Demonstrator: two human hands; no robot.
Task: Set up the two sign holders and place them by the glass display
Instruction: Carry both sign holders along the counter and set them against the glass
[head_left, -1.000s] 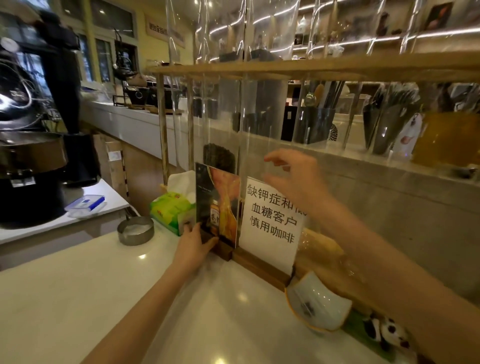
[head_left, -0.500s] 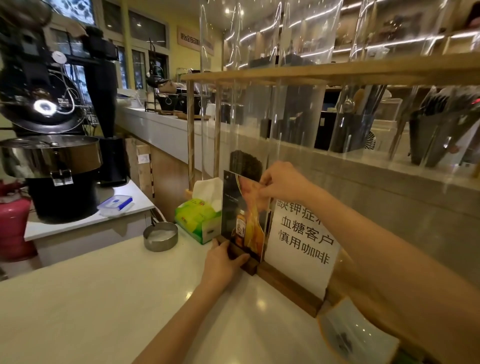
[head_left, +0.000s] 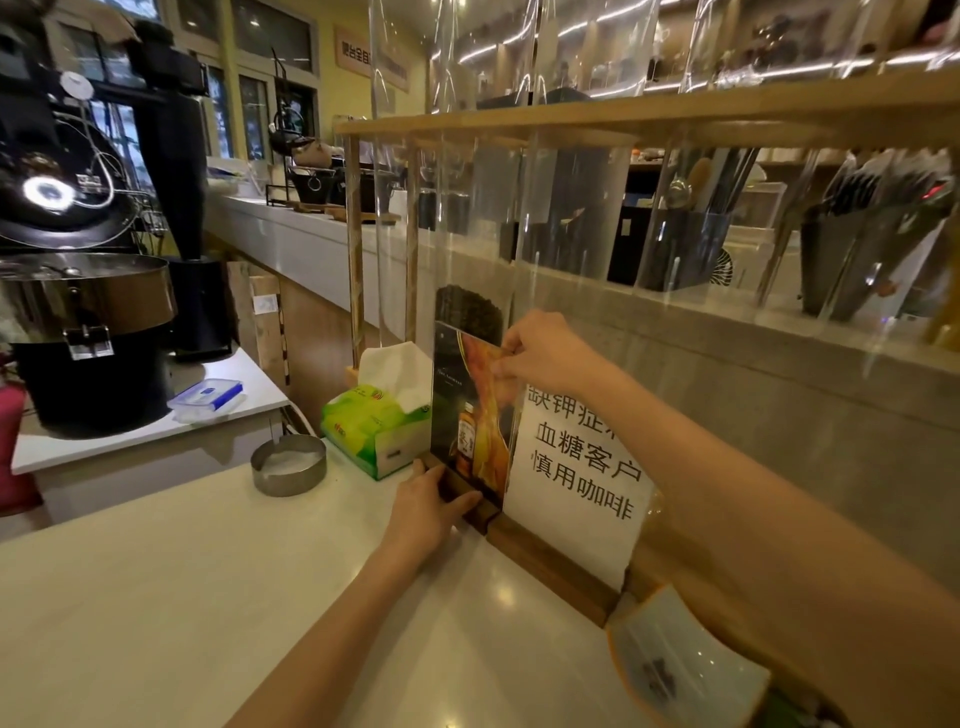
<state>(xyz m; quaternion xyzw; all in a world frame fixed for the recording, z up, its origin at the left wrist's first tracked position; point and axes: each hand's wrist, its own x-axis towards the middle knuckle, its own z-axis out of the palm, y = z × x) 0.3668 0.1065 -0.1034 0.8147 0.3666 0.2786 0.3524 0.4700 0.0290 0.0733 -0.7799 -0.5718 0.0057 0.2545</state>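
Bare and sleeveless, the left hand (head_left: 426, 506) is pressing its curled fingers and thumb against the dark wooden base (head_left: 467, 501) of the clear acrylic sign holder with a bottle advertisement (head_left: 470, 415), near the middle of the frame. The right hand (head_left: 545, 353) is reaching across from the right edge and pinching the upper right corner of that same panel between thumb and fingertips, so both hands are closed on the one holder. The holder is standing upright on the pale glossy table (head_left: 182, 597), close against the tall glass display with a wooden frame (head_left: 467, 208).

Just right of it, and touching or nearly touching at the base, the second sign holder with a white sheet of black Chinese characters (head_left: 576, 478) is standing in its own longer wooden base (head_left: 550, 566), partly hidden by the right forearm. A green tissue box (head_left: 363, 426) is sitting just left of the held holder, and a round metal ashtray (head_left: 288, 465) lies farther left. A white dish with an orange rim (head_left: 685, 665) is leaning at the lower right. A black coffee roaster (head_left: 78, 260) is filling the left of the frame.
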